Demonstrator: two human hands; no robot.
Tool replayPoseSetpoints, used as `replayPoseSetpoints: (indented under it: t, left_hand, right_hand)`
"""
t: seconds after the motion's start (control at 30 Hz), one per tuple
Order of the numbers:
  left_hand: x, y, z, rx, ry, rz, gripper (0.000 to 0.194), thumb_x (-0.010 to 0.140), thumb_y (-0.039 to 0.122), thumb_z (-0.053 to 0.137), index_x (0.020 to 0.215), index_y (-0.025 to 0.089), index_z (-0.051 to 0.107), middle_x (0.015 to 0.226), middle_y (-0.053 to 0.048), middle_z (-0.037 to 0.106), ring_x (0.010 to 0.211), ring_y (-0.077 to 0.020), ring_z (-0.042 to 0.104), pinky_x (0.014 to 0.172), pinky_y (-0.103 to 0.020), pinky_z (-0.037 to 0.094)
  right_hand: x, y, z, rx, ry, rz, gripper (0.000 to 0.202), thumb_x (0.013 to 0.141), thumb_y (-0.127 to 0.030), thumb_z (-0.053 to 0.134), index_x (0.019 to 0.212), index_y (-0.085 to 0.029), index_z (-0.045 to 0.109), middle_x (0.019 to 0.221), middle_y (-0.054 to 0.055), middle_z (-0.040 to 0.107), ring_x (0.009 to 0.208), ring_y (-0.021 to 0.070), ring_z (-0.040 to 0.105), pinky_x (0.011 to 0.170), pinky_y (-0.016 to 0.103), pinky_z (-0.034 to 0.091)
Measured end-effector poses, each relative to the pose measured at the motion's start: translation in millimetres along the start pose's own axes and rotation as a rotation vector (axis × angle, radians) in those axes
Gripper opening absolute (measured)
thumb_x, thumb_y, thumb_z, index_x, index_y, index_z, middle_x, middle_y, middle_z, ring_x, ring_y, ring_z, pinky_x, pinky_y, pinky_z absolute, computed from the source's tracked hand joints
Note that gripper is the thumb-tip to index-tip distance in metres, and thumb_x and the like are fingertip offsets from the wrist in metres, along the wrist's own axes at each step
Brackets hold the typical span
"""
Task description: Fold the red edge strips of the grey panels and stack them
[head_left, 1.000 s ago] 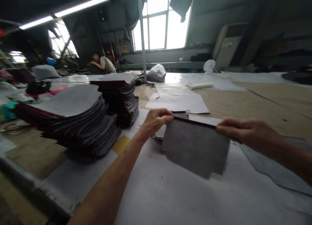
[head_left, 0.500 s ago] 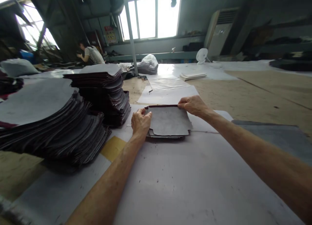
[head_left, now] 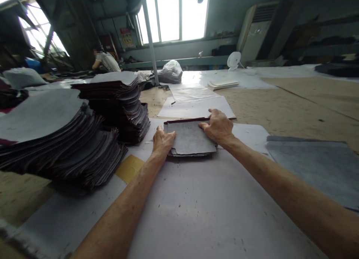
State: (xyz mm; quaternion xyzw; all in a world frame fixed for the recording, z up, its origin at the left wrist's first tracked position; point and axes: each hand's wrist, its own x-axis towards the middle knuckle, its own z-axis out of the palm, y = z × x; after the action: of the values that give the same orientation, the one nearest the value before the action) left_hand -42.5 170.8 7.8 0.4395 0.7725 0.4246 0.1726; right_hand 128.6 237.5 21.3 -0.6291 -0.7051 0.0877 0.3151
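Observation:
A low stack of grey fabric pieces (head_left: pixel 190 137) with a dark maroon far edge lies on the white sheet before me. My left hand (head_left: pixel 163 140) grips its left edge, thumb on the top piece and fingers down along the side. At the far right corner, my right hand (head_left: pixel 220 128) holds the stack with its thumb on top and its other fingers around the right side. The undersides of both grips are hidden.
Two tall piles of dark-edged grey pieces, a near pile (head_left: pixel 81 150) and a far pile (head_left: pixel 120 105), stand at left. A yellow card (head_left: pixel 129 169) lies beside them. At right rests a flat grey sheet (head_left: pixel 311 160). A pole (head_left: pixel 150 38) rises behind; a person (head_left: pixel 108 61) works beyond.
My right hand has shifted from pinching the far edge to wrapping the right side of the stack. The left hand stays at the left edge.

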Motion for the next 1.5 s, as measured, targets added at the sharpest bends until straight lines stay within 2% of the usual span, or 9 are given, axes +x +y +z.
replayPoseSetpoints:
  t: [0.1,0.2,0.5,0.73,0.97,1.13,1.3,1.4,1.5]
  left_hand:
    - [2,0,-0.6,0.030,-0.020,-0.048,0.031,0.085,0.032,0.052,0.110,0.014,0.051,0.108,-0.008,0.055,0.095,-0.0192,0.056,0.081,-0.039,0.048]
    - [2,1,-0.6,0.059,-0.047,-0.045,0.029,0.084,0.032,0.053,0.107,0.014,0.053,0.106,-0.007,0.056,0.096,-0.0194,0.055,0.082,-0.039,0.047]
    - [5,-4,-3.8,0.050,-0.049,-0.018,0.030,0.082,0.032,0.057,0.104,0.013,0.054,0.104,-0.007,0.057,0.098,-0.0199,0.054,0.085,-0.040,0.044]
    - [7,-7,-2.5,0.015,-0.037,-0.022,0.034,0.077,0.030,0.062,0.105,0.012,0.055,0.103,-0.008,0.059,0.098,-0.0199,0.055,0.085,-0.038,0.044]
    - [6,-8,-3.4,-0.026,-0.031,-0.016,0.027,0.077,0.030,0.062,0.097,0.013,0.058,0.095,-0.006,0.061,0.091,-0.0187,0.057,0.082,-0.038,0.046]
    - [12,-14,-2.1,-0.128,-0.016,-0.008,0.026,0.084,0.033,0.054,0.100,0.012,0.056,0.097,-0.006,0.060,0.088,-0.0171,0.058,0.080,-0.038,0.048]
    - [22,-23,5.3,-0.247,0.168,-0.045,0.036,0.090,0.039,0.039,0.113,0.013,0.049,0.109,-0.009,0.057,0.098,-0.0178,0.056,0.085,-0.035,0.045]
    - [24,-27,9.8,-0.288,0.271,-0.087,0.042,0.094,0.035,0.015,0.119,0.013,0.040,0.113,-0.011,0.056,0.098,-0.0137,0.058,0.080,-0.024,0.045]
    - [20,-26,12.3,-0.280,0.344,-0.095,0.038,0.093,0.036,0.020,0.116,0.013,0.041,0.114,-0.011,0.054,0.100,-0.0141,0.056,0.084,-0.022,0.044]
  right_hand:
    - [0,12,-5,0.102,-0.097,0.197,0.052,0.070,-0.044,0.065,0.108,-0.012,0.052,0.103,0.013,0.058,0.093,0.0232,0.055,0.074,0.035,0.046]
    - [0,15,-6,0.235,-0.299,0.352,0.029,0.083,-0.040,0.053,0.093,-0.013,0.057,0.086,0.003,0.059,0.070,0.0119,0.057,0.062,0.028,0.049]
    - [1,-16,-15,0.648,-0.621,0.577,0.022,0.085,-0.030,0.053,0.096,-0.012,0.056,0.085,0.002,0.060,0.069,0.0106,0.058,0.060,0.027,0.051]
    - [-8,-22,-16,0.818,-0.515,0.556,0.020,0.071,-0.020,0.066,0.087,-0.012,0.059,0.073,0.006,0.062,0.063,0.0153,0.059,0.054,0.028,0.051]
    - [-1,-21,-16,0.933,-0.540,0.499,0.016,0.071,-0.014,0.057,0.087,-0.011,0.057,0.072,0.010,0.062,0.067,0.0207,0.060,0.058,0.034,0.052]
    - [-2,-17,-5,0.941,-0.457,0.385,0.050,0.058,-0.007,0.062,0.107,-0.012,0.051,0.085,0.010,0.062,0.071,0.0237,0.060,0.058,0.037,0.052]
    - [14,-20,3,1.016,-0.358,0.227,0.069,0.052,-0.001,0.058,0.118,-0.018,0.044,0.096,0.005,0.061,0.078,0.0211,0.059,0.066,0.036,0.051]
    - [34,-28,13,1.054,-0.312,0.156,0.066,0.053,0.000,0.056,0.116,-0.017,0.046,0.099,0.003,0.061,0.080,0.0193,0.059,0.068,0.035,0.051]
    - [56,-35,28,1.045,-0.281,0.126,0.054,0.058,0.000,0.056,0.110,-0.015,0.050,0.100,0.004,0.060,0.078,0.0167,0.059,0.067,0.033,0.051]
